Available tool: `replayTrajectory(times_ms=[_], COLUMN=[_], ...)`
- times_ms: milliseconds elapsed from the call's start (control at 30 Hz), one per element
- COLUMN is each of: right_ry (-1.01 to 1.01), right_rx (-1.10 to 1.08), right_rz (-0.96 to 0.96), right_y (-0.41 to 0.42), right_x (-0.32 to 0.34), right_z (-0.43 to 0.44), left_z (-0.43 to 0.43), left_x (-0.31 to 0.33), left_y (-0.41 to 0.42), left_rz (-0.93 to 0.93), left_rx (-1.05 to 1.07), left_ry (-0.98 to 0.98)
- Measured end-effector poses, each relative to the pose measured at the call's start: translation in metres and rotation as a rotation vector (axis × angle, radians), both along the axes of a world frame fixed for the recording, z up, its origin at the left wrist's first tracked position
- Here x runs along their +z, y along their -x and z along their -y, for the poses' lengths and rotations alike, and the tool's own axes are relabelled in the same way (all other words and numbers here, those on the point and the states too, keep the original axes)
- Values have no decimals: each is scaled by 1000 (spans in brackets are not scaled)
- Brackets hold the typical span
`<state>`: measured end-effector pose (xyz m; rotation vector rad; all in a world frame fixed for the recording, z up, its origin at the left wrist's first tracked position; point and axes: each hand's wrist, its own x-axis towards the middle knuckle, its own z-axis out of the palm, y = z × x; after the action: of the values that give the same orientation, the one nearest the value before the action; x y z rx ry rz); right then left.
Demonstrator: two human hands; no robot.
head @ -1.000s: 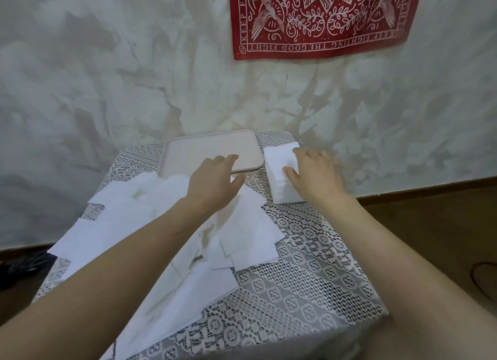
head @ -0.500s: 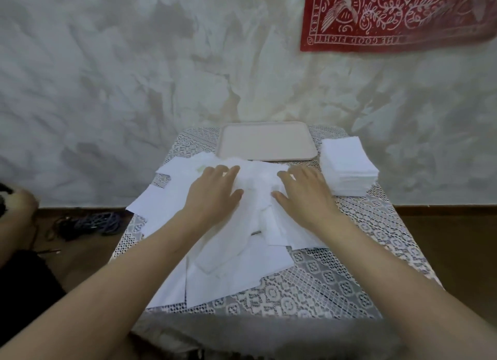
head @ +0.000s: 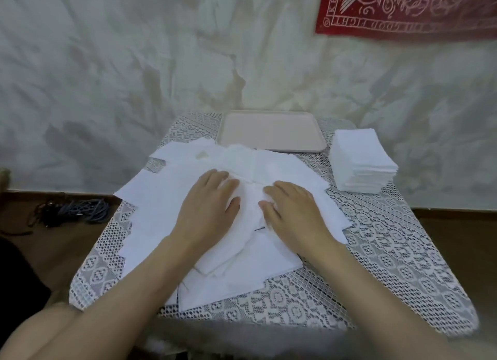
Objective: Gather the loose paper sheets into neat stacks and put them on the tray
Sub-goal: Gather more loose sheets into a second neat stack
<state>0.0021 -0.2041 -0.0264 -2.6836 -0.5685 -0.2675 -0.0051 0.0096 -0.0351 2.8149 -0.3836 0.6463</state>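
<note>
Both hands, left (head: 208, 209) and right (head: 293, 211), lie flat with fingers straight on the messy pile of loose paper sheets (head: 172, 206) mid-table (head: 390, 252). The pink tray (head: 271, 131) sits just behind the pile, a neat stack (head: 361, 163) to its right. Tangled cables (head: 71, 211) lie on the floor at left.

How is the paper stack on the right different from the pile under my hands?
The neat stack has squared edges; the loose pile is fanned out at mixed angles. The neat stack stands tall and compact; the loose pile lies low and wide. No hand touches the neat stack; the left hand and right hand rest on the loose pile. Both are white paper on the lace tablecloth.
</note>
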Motion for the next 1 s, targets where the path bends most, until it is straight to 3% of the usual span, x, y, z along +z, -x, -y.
replayTrajectory(times_ms=[133,500,767,1000], right_ry=[-123,1,-292,-315], right_rx=[13,-289,-259,-326], right_rz=[-40,-258,-311,-353], right_y=[-4,-1,3,-6], right_x=[19,37,36,35], right_z=[16,61,54,63], left_z=[9,17,24,18], left_x=[-1,-5,3,-1], left_y=[-6,-1,0,2], left_rz=[46,24,-20,-36], left_rx=[-65,-121,-82,-86], left_ry=[27,24,157,201])
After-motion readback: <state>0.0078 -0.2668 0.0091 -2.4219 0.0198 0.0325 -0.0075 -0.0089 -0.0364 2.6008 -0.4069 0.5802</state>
